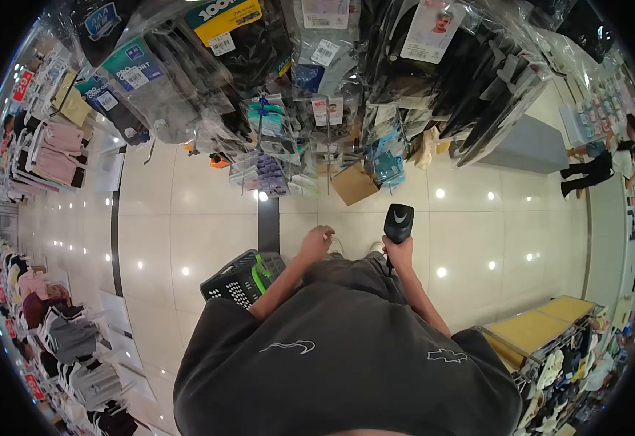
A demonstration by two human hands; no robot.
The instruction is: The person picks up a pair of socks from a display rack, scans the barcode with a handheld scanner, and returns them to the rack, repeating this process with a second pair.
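**Black sock pack held up over a glossy shop floor**

A black plastic shopping basket (241, 280) with a perforated wall and a bright green handle sits on the floor at the person's left; its contents cannot be made out. The right hand (399, 251) has its fingers wrapped around the lower end of a black sock pack (398, 221), raised just above the hand at the middle of the view; the pack is dark, rounded at the top and carries a white swoosh mark. The left hand (316, 242) hangs empty, fingers loosely curled. Ahead stands a rack (295, 109) of socks in clear crinkled bags. A cardboard box (354, 183) lies on the shiny cream tiles.
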